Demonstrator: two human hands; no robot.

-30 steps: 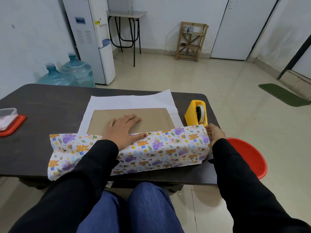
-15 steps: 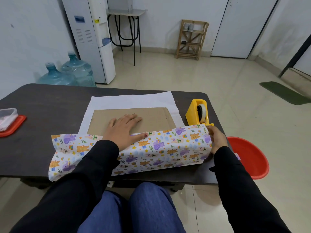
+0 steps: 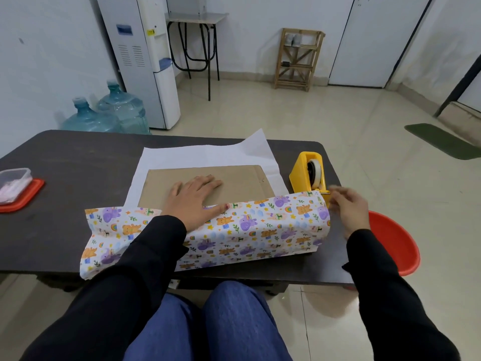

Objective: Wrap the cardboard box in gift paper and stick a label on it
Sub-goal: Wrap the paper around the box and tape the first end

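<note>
On the desk (image 3: pixel 78 157), the cardboard box (image 3: pixel 242 178) lies flat, long side from 9 to 3 o'clock, gift paper (image 3: pixel 260 227) folded over its near edge. The left hand (image 3: pixel 195 200) presses it down with straight fingers. The right hand (image 3: pixel 350 211) is nearest the tape dispenser (image 3: pixel 303 175), at its 11 o'clock; its fingers are blurry, so their hold cannot be told.

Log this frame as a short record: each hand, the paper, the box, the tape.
left hand: flat on the cardboard box, thumb pressing the gift paper edge down
right hand: blurred, fingers at the tape dispenser cutter; grip unclear
gift paper: near flap folded up over the box; far side lies flat, white side up
tape dispenser: on the table, right of the box
</note>
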